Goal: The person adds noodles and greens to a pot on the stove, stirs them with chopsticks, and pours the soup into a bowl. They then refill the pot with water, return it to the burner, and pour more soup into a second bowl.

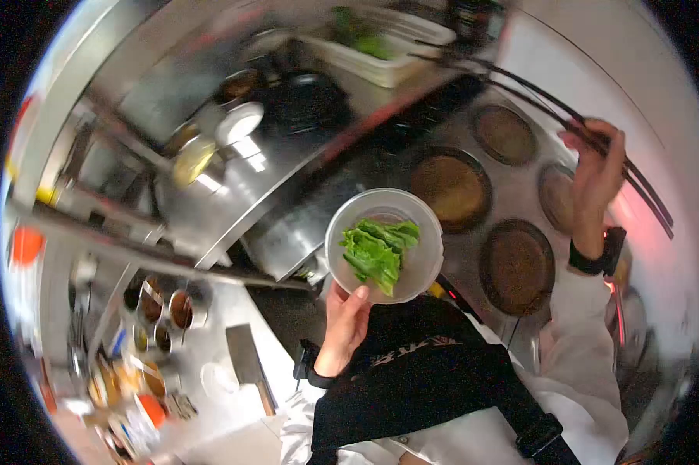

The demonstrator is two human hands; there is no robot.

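My left hand (345, 325) grips the near rim of a round translucent bowl (424, 271), its thumb over the edge. Green lettuce leaves (377, 252) lie inside the bowl. Over at the right, my right hand (597, 167) is closed around a pair of long dark chopsticks (543, 101), whose tips point up and left towards a white tray (380, 70) holding blurred greens (369, 45). Between the bowl and my right hand are round dark pans (518, 267) on the metal stove.
A cleaver (245, 355) lies on the white counter (233, 302) at lower left, near small sauce containers (181, 308). A metal rail (132, 249) crosses the left side. Shiny bowls (239, 124) and a black pan (307, 101) stand on the steel surface at upper left.
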